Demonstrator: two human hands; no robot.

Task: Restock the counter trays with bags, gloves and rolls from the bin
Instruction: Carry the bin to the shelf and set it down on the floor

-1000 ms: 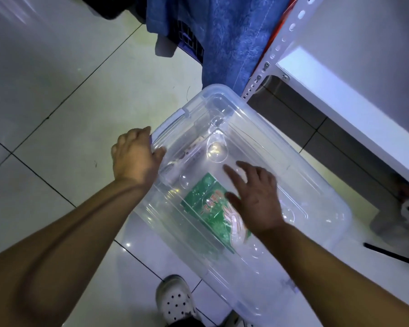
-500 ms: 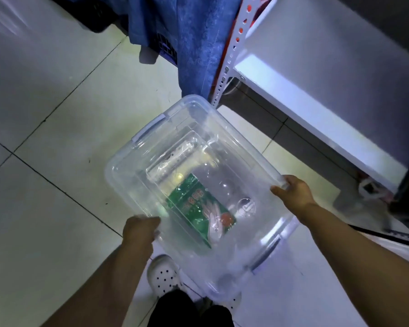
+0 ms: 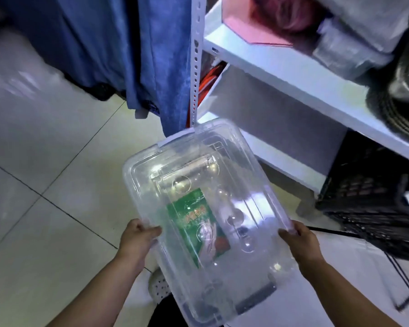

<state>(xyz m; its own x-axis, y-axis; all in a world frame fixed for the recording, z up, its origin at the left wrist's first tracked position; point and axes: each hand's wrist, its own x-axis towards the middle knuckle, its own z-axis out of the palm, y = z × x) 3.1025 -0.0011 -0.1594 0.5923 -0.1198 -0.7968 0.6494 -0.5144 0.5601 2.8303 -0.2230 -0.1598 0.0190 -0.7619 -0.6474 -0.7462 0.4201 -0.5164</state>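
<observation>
A clear lidded bin [image 3: 187, 161] is held over the tiled floor [image 3: 57, 185], its long sides clasped by the left grip [image 3: 137, 241] and the right grip [image 3: 300, 241]. A green packet [image 3: 196, 223] is seen through the lid. A white shelf [image 3: 281, 67], blue cloth [image 3: 151, 55] and black crate [image 3: 368, 197] are seen beyond.

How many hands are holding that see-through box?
2. The left hand grips the left rim of the box, at the end nearer the person. The right hand grips the opposite rim. No other hand is in view.
</observation>
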